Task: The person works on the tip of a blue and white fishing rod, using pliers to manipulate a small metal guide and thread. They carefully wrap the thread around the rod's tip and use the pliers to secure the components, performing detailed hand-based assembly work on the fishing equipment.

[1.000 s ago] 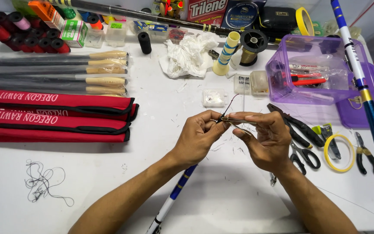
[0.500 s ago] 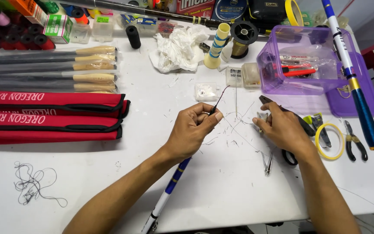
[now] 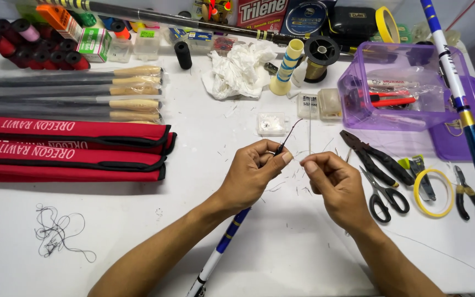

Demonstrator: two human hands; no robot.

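Pinching the thin dark rod tip (image 3: 288, 133) between thumb and forefinger, left hand (image 3: 254, 170) holds it slanting up and away to the right. Right hand (image 3: 333, 179), just beside, is closed on fine line, barely visible. Scissors (image 3: 383, 192) lie right of it.

Too thin to follow: fishing line (image 3: 309, 129) above the right hand (image 3: 339, 187), lost against the white table (image 3: 138, 231). Hid under the left hand (image 3: 251, 173): most of the dark rod tip (image 3: 290, 133); lower down, blue-and-white rod (image 3: 221, 256) cut off by the bottom edge. Cut by the top edge: red box (image 3: 262, 11), blue rod (image 3: 460, 93) at upper right. Blurred behind the purple tub's (image 3: 358, 110) wall: its contents. Cropped at left edge: red sleeves (image 3: 67, 148).
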